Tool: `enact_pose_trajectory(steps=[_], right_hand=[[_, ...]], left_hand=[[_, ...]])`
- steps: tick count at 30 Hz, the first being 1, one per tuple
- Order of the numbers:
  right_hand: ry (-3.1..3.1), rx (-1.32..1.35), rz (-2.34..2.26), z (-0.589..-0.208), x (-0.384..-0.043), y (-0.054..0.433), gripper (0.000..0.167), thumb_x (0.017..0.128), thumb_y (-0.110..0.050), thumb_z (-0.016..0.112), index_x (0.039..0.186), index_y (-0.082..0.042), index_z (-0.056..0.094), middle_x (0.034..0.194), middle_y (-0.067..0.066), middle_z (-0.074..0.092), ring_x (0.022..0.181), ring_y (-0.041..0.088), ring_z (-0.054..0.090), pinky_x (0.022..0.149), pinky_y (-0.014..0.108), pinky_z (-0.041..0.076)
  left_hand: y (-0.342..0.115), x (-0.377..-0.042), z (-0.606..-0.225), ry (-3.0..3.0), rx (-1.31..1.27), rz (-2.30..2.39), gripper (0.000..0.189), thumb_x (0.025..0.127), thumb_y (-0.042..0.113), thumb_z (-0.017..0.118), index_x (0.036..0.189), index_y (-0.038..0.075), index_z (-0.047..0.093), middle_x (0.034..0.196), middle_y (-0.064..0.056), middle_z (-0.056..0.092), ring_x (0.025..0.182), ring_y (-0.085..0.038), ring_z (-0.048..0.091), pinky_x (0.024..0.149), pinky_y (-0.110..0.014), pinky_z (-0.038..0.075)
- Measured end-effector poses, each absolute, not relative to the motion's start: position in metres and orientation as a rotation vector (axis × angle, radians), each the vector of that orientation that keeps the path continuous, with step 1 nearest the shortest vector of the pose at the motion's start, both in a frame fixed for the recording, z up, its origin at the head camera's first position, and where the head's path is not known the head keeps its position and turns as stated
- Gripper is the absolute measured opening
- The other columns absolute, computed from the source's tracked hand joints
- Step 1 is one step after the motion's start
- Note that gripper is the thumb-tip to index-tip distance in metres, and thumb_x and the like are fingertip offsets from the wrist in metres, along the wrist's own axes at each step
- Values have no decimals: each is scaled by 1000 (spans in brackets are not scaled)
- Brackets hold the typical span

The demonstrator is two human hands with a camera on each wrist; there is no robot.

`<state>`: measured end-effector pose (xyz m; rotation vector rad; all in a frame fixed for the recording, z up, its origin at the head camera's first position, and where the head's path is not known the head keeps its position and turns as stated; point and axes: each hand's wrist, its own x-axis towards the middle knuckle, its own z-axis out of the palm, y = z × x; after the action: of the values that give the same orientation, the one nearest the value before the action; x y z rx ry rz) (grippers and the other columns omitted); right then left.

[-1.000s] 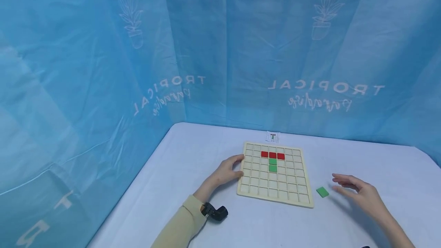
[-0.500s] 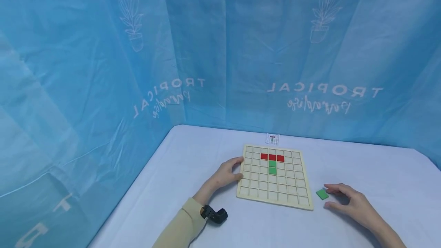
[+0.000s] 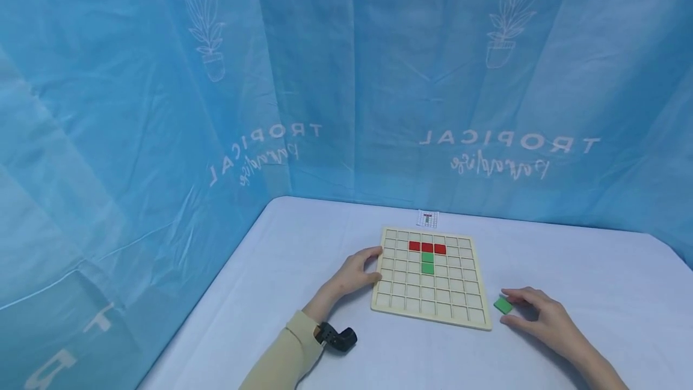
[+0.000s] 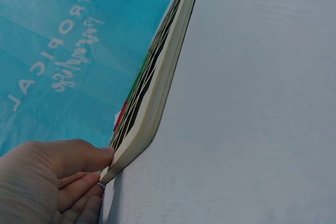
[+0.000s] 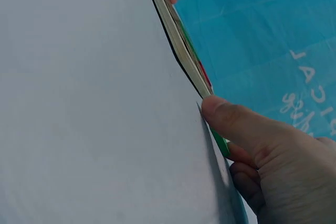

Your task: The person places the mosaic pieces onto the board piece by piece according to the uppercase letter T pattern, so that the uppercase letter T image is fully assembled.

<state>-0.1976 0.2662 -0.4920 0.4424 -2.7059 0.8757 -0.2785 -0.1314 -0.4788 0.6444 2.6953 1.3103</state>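
Note:
My left hand [image 3: 352,269] rests on the left edge of a pale wooden grid board [image 3: 397,304], thumb and index fingertips apart along it. In the left wrist view the thumb and fingers touch the board edge [image 4: 152,114] near its corner. To the right of the board, my right hand [image 3: 541,315] pinches a green square tile [image 3: 502,306] by its sides, between thumb and fingers. The right wrist view shows the green tile [image 5: 220,142] edge-on, partly hidden by the thumb. A row of red tiles [image 3: 427,247] lies in the board, with green tiles [image 3: 428,268] below its middle one.
Behind the board lies a small card [image 3: 428,219] printted with a red and green T on a grid. A white cloth [image 3: 325,227] covers the table. Blue printed curtains [image 3: 379,77] stand along the back and left. A black camera [image 3: 341,339] is strapped to my left wrist.
My right hand has come down and left to the loose green tile and taken hold of it; the tile has shifted slightly left. My left hand stays at the board's edge.

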Motion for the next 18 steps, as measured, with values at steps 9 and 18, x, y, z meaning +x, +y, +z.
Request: enact_pose_trajectory(steps=[9, 18], right_hand=[[-2644, 482, 845, -492, -201, 265, 41, 75, -19, 80, 112, -10, 68, 99, -6, 66, 89, 6, 59, 75, 24, 52], [-2677, 439, 887, -496, -200, 270, 35, 78, -22, 78, 111, -14, 68, 102, -6, 67, 92, 2, 59, 76, 20, 51]], left_hand=[[-130, -280, -478, 2692, 640, 1327, 63, 85, 6, 66, 141, 2, 40, 142, -11, 43, 133, -23, 37, 109, -35, 31], [-130, -279, -479, 2679, 630, 1331, 64, 84, 7, 67, 141, 0, 40, 143, -11, 43, 133, -25, 36, 109, -36, 31]])
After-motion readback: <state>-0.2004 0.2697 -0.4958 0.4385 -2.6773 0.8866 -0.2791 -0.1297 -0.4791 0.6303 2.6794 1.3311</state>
